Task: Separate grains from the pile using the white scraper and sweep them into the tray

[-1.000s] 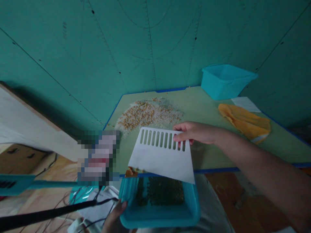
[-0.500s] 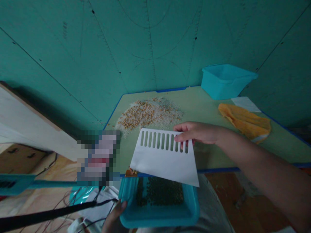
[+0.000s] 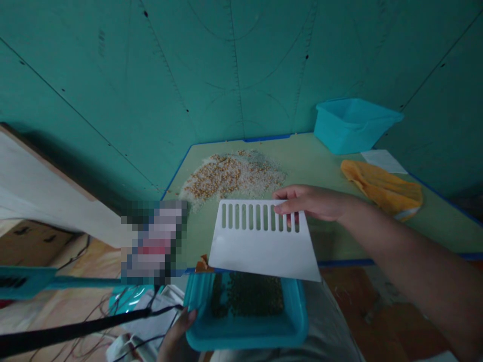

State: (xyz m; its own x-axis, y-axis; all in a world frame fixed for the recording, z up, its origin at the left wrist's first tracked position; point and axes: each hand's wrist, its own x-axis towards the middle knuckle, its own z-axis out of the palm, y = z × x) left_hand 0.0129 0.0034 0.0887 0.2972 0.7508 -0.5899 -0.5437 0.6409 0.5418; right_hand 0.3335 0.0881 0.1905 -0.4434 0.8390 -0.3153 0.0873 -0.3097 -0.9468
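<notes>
My right hand [image 3: 304, 202] grips a white plastic scraper [image 3: 260, 251] by its slotted end, thumb on top and fingers underneath. The scraper's wide edge overhangs the near table edge and the back of a teal tub [image 3: 249, 339]. Below the table edge, the tub holds many small dark green beans or seeds [image 3: 256, 296]. My left hand [image 3: 181, 327] grips the tub's left side, with only the thumb and part of the hand showing. Farther back, a pile of yellow kernels and white grains [image 3: 230, 176] lies spread over the table. A small brown scrap [image 3: 203, 263] sits beside the scraper's left corner.
At the back right of the pale green table [image 3: 302, 156] stands another teal tub [image 3: 354, 128]. A white sheet [image 3: 383, 160] and an orange cloth [image 3: 381, 188] lie near it. A blurred-out panel [image 3: 156, 241] and a dark strap [image 3: 75, 329] are at left. A green wall rises behind.
The scraper has shifted slightly right, and its wide edge has come up and levelled. Pale bits beside its left corner no longer show. My left hand stays on the tub.
</notes>
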